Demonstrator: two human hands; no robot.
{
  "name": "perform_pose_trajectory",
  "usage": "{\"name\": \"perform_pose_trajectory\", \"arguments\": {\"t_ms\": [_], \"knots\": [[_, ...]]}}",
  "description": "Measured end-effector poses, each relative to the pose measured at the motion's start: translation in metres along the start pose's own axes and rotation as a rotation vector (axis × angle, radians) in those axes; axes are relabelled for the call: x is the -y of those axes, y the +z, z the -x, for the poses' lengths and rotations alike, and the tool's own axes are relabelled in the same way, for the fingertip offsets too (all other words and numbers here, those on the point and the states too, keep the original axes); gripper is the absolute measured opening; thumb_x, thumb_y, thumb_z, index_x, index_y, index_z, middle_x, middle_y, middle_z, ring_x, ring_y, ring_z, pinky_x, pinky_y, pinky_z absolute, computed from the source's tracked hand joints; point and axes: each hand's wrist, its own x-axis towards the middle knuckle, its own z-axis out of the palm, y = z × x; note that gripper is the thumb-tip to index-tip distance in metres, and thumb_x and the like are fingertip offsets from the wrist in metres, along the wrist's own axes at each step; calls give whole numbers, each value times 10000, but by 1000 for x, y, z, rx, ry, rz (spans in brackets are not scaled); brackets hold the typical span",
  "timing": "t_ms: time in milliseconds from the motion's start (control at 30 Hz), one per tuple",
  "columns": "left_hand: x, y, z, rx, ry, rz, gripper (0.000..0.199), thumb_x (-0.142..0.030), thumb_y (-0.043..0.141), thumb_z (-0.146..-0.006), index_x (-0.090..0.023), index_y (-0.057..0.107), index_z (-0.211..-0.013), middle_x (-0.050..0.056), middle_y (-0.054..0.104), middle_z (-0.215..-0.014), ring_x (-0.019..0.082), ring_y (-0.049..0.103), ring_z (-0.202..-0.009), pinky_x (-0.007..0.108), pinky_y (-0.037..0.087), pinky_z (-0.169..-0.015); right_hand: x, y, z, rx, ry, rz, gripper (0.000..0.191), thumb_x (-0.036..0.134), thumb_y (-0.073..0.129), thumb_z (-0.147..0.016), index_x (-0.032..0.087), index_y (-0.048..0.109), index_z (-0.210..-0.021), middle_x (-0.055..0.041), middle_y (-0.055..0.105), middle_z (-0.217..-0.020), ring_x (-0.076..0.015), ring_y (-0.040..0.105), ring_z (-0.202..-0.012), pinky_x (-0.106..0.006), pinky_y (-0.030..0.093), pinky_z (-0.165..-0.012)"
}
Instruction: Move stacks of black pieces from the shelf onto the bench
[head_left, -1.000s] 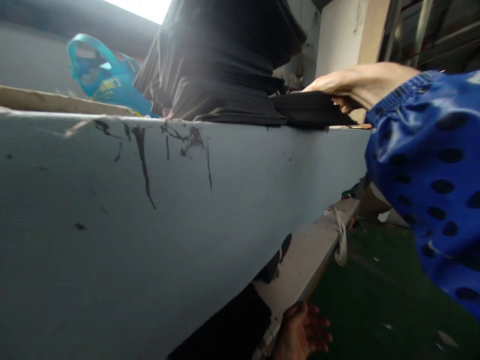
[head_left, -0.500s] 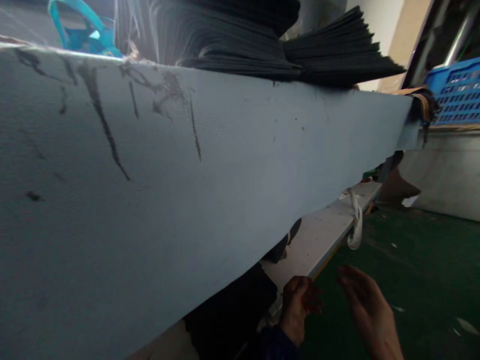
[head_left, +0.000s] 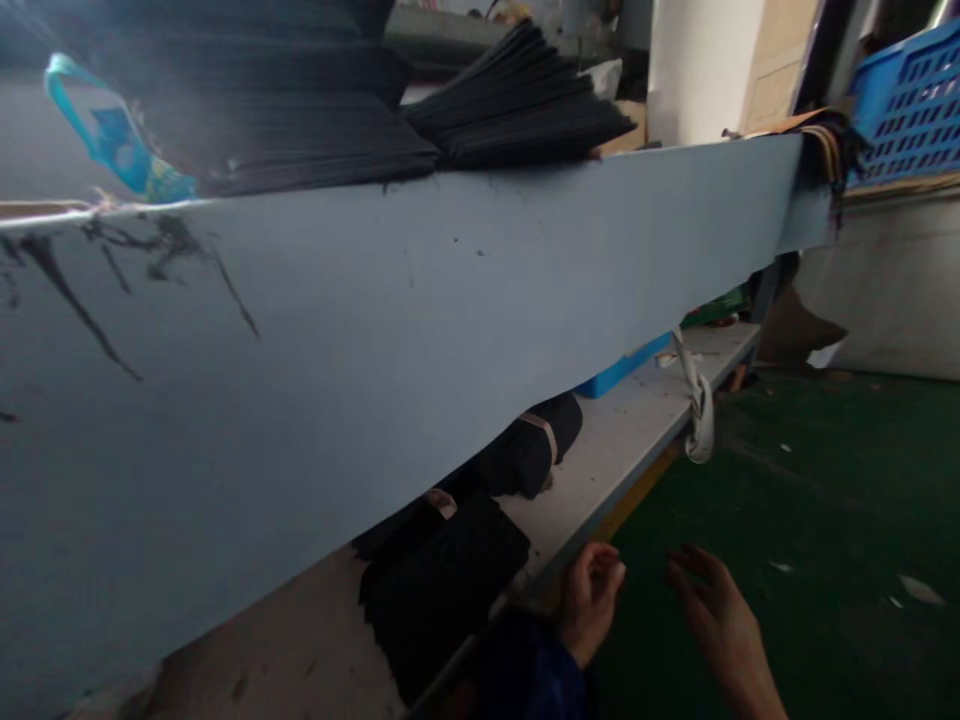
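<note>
My left hand [head_left: 591,602] is beside the front edge of the lower shelf, its fingers loosely curled and apart from the thumb, with nothing seen in it. To its right, over the green floor, my right hand [head_left: 716,620] is half bent and also holds nothing visible. Nearest to my left hand lies a stack of black sheets [head_left: 450,580] on the lower shelf. Behind it, a black bundle [head_left: 529,450] is tied with a pale band. Part of these bundles is hidden by the hanging grey-blue table cover [head_left: 420,350].
Black stacks [head_left: 300,120] and a fanned black stack [head_left: 525,105] lie on the tabletop beside a turquoise strap [head_left: 112,140]. A white strip [head_left: 699,410] hangs from the lower shelf [head_left: 622,450]. A blue crate [head_left: 911,110] stands at the far right, above the green floor [head_left: 840,520].
The view has turned and shifted, so more of the lower shelf, its black bundles and a blue object show. Both hands stay low and apart, the left fingers a little more curled.
</note>
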Motion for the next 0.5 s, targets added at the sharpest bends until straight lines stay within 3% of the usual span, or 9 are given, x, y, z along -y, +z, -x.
{"name": "perform_pose_trajectory", "arguments": {"t_ms": [100,167,233,267,333,400,500], "knots": [[-7,-36,33,8,88,-264,353,-364,527,-901,-129,595,-1156,127,654,-1095,220,606,-1029,375,473,-902,-5,-13,-2,9,-5,-9,925,724,427,-563,98,493,-1241,-218,676,-1230,-357,710,-970,-443,552,-775],[-10,-77,48,-172,222,-594,289,-303,479,-933,-150,606,-1143,116,646,-1137,230,581,-1088,429,449,-982,-6,-23,-3,3,5,2,949,717,420,-554,86,495,-1259,-215,687,-1208,-371,705,-966,-457,544,-778],[-11,-123,56,-421,355,-895,356,-309,454,-958,-130,570,-1243,132,601,-1244,250,503,-1210,466,400,-1068,-8,-32,-4,-17,26,21,969,712,413,-555,79,494,-1284,-210,688,-1207,-390,691,-995,-475,532,-791],[-11,-143,57,-488,375,-1058,434,-345,504,-943,-96,533,-1298,151,549,-1336,271,443,-1277,479,363,-1108,-9,-36,-4,-23,36,27,977,712,409,-559,78,491,-1298,-207,685,-1214,-396,683,-1015,-479,528,-793],[-12,-176,58,-516,241,-1324,787,-423,692,-809,-4,410,-1412,202,408,-1480,342,304,-1387,506,275,-1172,-11,-44,-5,-27,49,35,987,713,401,-567,75,488,-1314,-204,683,-1217,-397,674,-1036,-478,528,-788],[-14,-193,57,-439,10,-1458,1048,-496,755,-716,47,284,-1479,233,320,-1539,371,242,-1429,489,224,-1197,-14,-49,-5,-20,55,38,977,713,396,-582,71,498,-1311,-206,693,-1190,-395,674,-1035,-477,530,-775],[-22,-199,55,-297,-235,-1538,1122,-530,730,-710,26,190,-1522,218,278,-1571,369,232,-1451,451,204,-1202,-15,-55,-4,-12,52,34,951,704,389,-610,69,503,-1309,-204,699,-1177,-388,676,-1029,-477,536,-767]]}}
